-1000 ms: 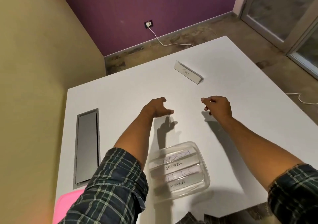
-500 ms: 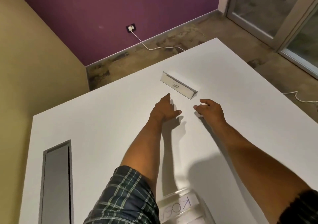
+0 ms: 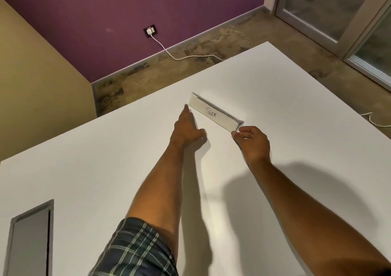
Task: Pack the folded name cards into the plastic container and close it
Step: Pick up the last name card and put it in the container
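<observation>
My right hand (image 3: 251, 143) has closed the last of the gap in the past half second and now pinches the near right corner of the "TIGER" name card (image 3: 213, 114) between thumb and curled fingers, where a moment ago it was short of the card with nothing in it. My left hand (image 3: 187, 127) has slid forward too: its fingers lie straight and flat along the bench (image 3: 84, 159), forefinger tip just at the card's left end, though I cannot tell whether it touches. Both forearms stretch far out from me toward the centre of the frame, the plaid sleeve (image 3: 135, 252) pushed up on the left. The card stands as a folded tent, just above the middle of the frame. The plastic container, partly visible before, has dropped out of view below as I lean in. I judge this the pickup of the last loose card, with packing and closing yet to come.
</observation>
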A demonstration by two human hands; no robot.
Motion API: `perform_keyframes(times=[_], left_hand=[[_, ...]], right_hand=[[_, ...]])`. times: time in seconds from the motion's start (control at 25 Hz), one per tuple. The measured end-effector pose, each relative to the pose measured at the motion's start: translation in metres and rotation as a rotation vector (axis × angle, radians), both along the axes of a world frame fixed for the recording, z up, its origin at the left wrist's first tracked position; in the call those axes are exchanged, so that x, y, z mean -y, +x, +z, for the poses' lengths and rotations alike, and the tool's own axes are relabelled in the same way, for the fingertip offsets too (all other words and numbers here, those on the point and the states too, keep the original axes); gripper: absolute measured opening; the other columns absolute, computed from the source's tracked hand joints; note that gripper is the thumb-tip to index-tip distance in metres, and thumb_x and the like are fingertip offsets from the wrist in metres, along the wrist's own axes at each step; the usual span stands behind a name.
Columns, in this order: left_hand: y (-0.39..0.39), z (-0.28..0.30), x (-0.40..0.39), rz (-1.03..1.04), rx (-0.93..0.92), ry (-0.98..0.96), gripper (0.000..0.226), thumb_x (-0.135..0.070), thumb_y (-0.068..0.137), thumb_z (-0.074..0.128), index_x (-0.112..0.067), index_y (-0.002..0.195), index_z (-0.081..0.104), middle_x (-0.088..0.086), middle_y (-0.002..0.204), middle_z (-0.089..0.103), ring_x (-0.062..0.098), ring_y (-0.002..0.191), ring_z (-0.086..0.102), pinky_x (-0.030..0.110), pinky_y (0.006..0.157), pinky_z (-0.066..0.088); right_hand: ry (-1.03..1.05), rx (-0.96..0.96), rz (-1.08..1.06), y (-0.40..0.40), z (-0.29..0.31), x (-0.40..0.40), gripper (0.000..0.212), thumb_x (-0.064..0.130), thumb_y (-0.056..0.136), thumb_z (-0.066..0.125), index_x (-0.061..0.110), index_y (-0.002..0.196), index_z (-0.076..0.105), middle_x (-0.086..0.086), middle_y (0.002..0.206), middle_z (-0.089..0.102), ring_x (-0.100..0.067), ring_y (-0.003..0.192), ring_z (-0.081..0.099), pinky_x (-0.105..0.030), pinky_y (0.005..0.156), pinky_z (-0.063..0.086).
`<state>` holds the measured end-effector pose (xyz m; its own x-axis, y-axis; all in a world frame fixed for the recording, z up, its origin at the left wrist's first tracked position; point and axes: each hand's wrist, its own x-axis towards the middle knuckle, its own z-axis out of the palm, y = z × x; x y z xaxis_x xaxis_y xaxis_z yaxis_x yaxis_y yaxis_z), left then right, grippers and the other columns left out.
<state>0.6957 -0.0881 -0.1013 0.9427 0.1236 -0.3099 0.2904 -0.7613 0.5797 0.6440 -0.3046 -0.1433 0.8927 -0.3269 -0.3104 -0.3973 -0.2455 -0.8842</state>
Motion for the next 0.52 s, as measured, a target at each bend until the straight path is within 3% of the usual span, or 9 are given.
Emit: perform_keyframes(times=[0.2,0.32,0.44,0.52], left_hand=[[0.033,-0.005,-0.010,0.077,-0.009,-0.068,0.118,-0.017,0.070,0.069,-0.021,0.161,-0.005,0.003,0.166,0.021,0.042,0.148,0.020,0.045,0.118,0.025],[0.048,-0.010,-0.008,0.092,-0.014,-0.117,0.108,-0.013,0.077,0.062,-0.025,0.161,-0.006,-0.001,0.164,0.027,0.040,0.149,0.015,0.050,0.120,0.025],[0.056,-0.009,-0.003,0.096,-0.001,-0.182,0.096,-0.017,0.084,0.060,-0.027,0.161,0.003,-0.005,0.160,0.036,0.034,0.151,0.015,0.050,0.122,0.023],[0.056,-0.006,-0.001,0.124,0.025,-0.204,0.087,-0.018,0.082,0.059,-0.027,0.159,0.020,-0.003,0.152,0.047,0.031,0.147,0.029,0.041,0.112,0.039]], right_hand=[[-0.115,0.134,0.032,0.006,-0.015,0.012,0.037,0.070,0.074,0.067,0.043,0.099,0.070,0.018,0.071,0.061,-0.004,0.065,0.061,-0.025,0.058,0.046],[-0.089,0.150,0.070,0.012,-0.019,0.017,0.033,0.068,0.074,0.069,0.052,0.103,0.072,0.023,0.074,0.069,-0.002,0.070,0.067,-0.026,0.066,0.055],[-0.137,0.149,0.089,0.017,-0.022,0.016,0.029,0.068,0.075,0.067,0.055,0.100,0.072,0.025,0.076,0.072,-0.004,0.073,0.070,-0.028,0.069,0.058],[-0.144,0.173,0.080,0.017,-0.023,0.015,0.025,0.064,0.077,0.067,0.052,0.098,0.072,0.025,0.071,0.071,-0.004,0.069,0.068,-0.028,0.067,0.057]])
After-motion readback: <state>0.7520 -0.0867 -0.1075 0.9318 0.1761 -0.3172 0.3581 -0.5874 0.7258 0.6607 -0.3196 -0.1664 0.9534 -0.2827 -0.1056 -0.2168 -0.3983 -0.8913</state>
